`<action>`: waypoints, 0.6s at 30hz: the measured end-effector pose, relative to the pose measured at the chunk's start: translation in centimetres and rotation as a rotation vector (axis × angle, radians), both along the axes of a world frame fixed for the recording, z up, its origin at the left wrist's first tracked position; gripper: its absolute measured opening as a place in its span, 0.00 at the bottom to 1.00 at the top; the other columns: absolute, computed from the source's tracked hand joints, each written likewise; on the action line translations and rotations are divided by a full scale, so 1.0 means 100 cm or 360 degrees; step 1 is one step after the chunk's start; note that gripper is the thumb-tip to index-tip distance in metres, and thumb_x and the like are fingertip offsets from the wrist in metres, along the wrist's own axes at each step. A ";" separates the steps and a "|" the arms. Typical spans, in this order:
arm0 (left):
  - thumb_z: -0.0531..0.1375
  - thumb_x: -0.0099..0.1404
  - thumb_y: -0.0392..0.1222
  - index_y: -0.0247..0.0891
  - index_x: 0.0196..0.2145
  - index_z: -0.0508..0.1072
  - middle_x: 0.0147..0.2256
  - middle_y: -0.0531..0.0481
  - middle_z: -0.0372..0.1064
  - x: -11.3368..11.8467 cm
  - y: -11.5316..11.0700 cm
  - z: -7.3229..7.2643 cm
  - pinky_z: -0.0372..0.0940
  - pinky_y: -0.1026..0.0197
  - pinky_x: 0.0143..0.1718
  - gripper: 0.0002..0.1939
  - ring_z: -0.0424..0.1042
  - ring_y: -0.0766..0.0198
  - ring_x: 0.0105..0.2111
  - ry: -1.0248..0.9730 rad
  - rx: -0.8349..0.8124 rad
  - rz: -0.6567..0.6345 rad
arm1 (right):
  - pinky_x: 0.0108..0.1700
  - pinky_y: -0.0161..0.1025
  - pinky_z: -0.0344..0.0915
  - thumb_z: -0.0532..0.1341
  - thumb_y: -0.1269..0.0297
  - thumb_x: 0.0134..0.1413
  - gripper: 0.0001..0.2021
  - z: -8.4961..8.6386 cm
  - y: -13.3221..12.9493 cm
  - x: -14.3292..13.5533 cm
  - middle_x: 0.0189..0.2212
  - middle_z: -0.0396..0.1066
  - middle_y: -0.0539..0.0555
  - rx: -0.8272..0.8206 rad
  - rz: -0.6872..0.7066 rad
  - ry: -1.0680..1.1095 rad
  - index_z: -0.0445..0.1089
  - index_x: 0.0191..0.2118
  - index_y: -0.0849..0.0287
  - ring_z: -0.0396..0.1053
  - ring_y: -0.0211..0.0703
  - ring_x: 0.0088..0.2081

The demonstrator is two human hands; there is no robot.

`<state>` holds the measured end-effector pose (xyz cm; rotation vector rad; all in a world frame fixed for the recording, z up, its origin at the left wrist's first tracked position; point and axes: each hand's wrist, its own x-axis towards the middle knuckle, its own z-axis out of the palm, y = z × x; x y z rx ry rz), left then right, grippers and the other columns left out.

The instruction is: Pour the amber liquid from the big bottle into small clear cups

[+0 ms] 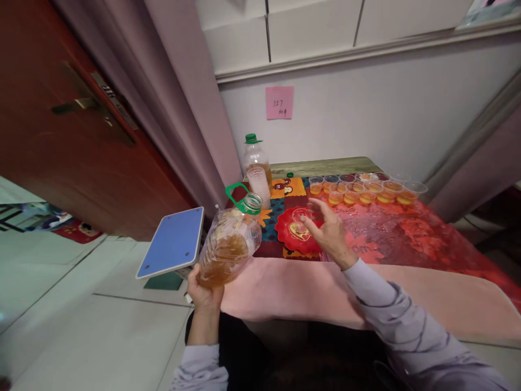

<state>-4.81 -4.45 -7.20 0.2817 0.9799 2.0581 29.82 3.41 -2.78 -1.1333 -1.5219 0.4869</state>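
While my left fingers [195, 275] grasp the tilted, uncapped jug [230, 252] of amber liquid at eleven o'clock, I cannot tell whether my right fingers [319, 208] grip the clear cup [300, 215] over the scalloped red plate [285, 237] near twelve.

A wood-grain table [337, 163] is bearing a patterned tablecloth [423, 231], with pink fabric [448, 301] covering its near edge. A green-capped jug [258, 162] and a clear cup stack [259, 187] are standing far left; a loose green cap [290, 175] is lying right of them. Partly filled cups [368, 193] are resting in rows farther right, a scalloped red plate [287, 233] nearer.
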 end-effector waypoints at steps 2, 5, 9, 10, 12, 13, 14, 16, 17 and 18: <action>0.68 0.55 0.47 0.40 0.29 0.77 0.35 0.49 0.81 0.000 0.000 0.001 0.73 0.54 0.48 0.08 0.79 0.53 0.41 0.0014 -0.0002 -0.0012 | 0.54 0.54 0.79 0.68 0.44 0.64 0.26 -0.002 -0.009 -0.030 0.53 0.81 0.62 -0.0172 0.0230 0.0439 0.74 0.60 0.53 0.81 0.55 0.51; 0.68 0.56 0.47 0.40 0.31 0.80 0.37 0.47 0.82 0.002 -0.001 0.003 0.73 0.53 0.49 0.09 0.79 0.53 0.42 0.0043 -0.0015 -0.0013 | 0.51 0.49 0.80 0.71 0.44 0.59 0.28 -0.010 -0.020 -0.072 0.55 0.80 0.62 -0.0417 0.0586 0.0824 0.76 0.59 0.53 0.81 0.53 0.51; 0.69 0.56 0.48 0.39 0.33 0.82 0.40 0.45 0.83 0.004 -0.002 0.005 0.73 0.51 0.52 0.11 0.80 0.52 0.43 0.0124 -0.0023 -0.0025 | 0.47 0.44 0.80 0.74 0.45 0.57 0.32 -0.017 -0.021 -0.099 0.60 0.77 0.61 -0.0569 0.0844 0.1111 0.73 0.64 0.49 0.79 0.51 0.53; 0.69 0.56 0.49 0.39 0.34 0.82 0.41 0.44 0.83 0.005 -0.002 0.006 0.73 0.50 0.52 0.12 0.80 0.51 0.44 0.0150 -0.0024 -0.0034 | 0.46 0.43 0.80 0.74 0.45 0.57 0.33 -0.017 -0.020 -0.100 0.60 0.77 0.60 -0.0587 0.0887 0.1168 0.73 0.65 0.48 0.79 0.50 0.53; 0.70 0.55 0.49 0.39 0.36 0.83 0.42 0.44 0.83 0.008 -0.003 0.009 0.73 0.49 0.53 0.13 0.80 0.49 0.46 0.0191 -0.0036 -0.0050 | 0.46 0.44 0.80 0.75 0.46 0.55 0.33 -0.016 -0.019 -0.101 0.60 0.77 0.58 -0.0618 0.0949 0.1267 0.73 0.65 0.48 0.80 0.50 0.52; 0.70 0.55 0.49 0.39 0.36 0.83 0.43 0.44 0.83 0.009 -0.004 0.011 0.73 0.49 0.54 0.14 0.80 0.49 0.47 0.0203 -0.0048 -0.0052 | 0.47 0.45 0.80 0.75 0.46 0.55 0.33 -0.016 -0.018 -0.100 0.59 0.77 0.58 -0.0633 0.0968 0.1306 0.73 0.64 0.48 0.80 0.51 0.52; 0.70 0.54 0.49 0.39 0.37 0.83 0.44 0.44 0.83 0.010 -0.004 0.013 0.72 0.48 0.54 0.14 0.80 0.49 0.48 0.0212 -0.0061 -0.0054 | 0.49 0.46 0.80 0.75 0.46 0.55 0.32 -0.016 -0.018 -0.100 0.59 0.78 0.57 -0.0648 0.0986 0.1337 0.74 0.63 0.48 0.80 0.51 0.52; 0.70 0.54 0.50 0.40 0.38 0.84 0.45 0.44 0.83 0.013 -0.004 0.017 0.72 0.48 0.55 0.15 0.80 0.48 0.49 0.0230 -0.0090 -0.0063 | 0.52 0.49 0.80 0.76 0.48 0.54 0.31 -0.016 -0.019 -0.098 0.61 0.76 0.57 -0.0669 0.1018 0.1361 0.75 0.62 0.48 0.79 0.53 0.54; 0.70 0.54 0.50 0.40 0.38 0.84 0.45 0.44 0.83 0.014 -0.003 0.019 0.72 0.48 0.55 0.16 0.80 0.48 0.49 0.0234 -0.0108 -0.0067 | 0.53 0.50 0.79 0.76 0.49 0.54 0.31 -0.015 -0.020 -0.098 0.63 0.75 0.57 -0.0672 0.1029 0.1360 0.75 0.62 0.48 0.78 0.53 0.55; 0.70 0.54 0.50 0.40 0.39 0.84 0.45 0.44 0.83 0.015 -0.003 0.021 0.72 0.48 0.55 0.16 0.80 0.49 0.49 0.0233 -0.0128 -0.0065 | 0.55 0.51 0.79 0.77 0.50 0.53 0.32 -0.015 -0.020 -0.098 0.65 0.74 0.57 -0.0666 0.1032 0.1360 0.74 0.63 0.47 0.78 0.54 0.56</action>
